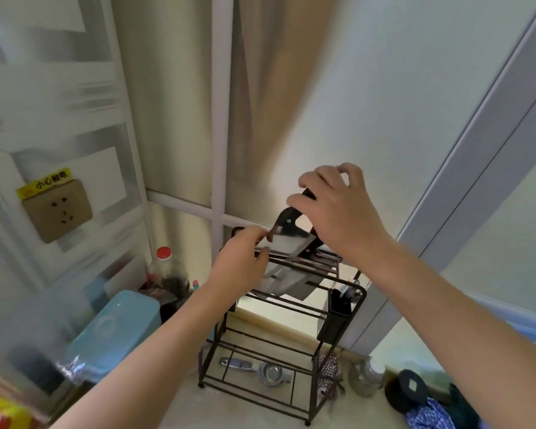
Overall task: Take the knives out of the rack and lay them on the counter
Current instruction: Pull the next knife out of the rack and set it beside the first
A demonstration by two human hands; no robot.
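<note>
Cleaver (pixel 287 243) half out of the wire rack (pixel 279 323), blade partly in the top slots, tilted. Right hand (pixel 338 212) fingers wrapped closed on its black handle to pull up; left hand (pixel 245 261) fingers pinch the top rail beside the blade, likely steadying the rack. Pale surface (pixel 229 410) in front bare for laying it.
</note>
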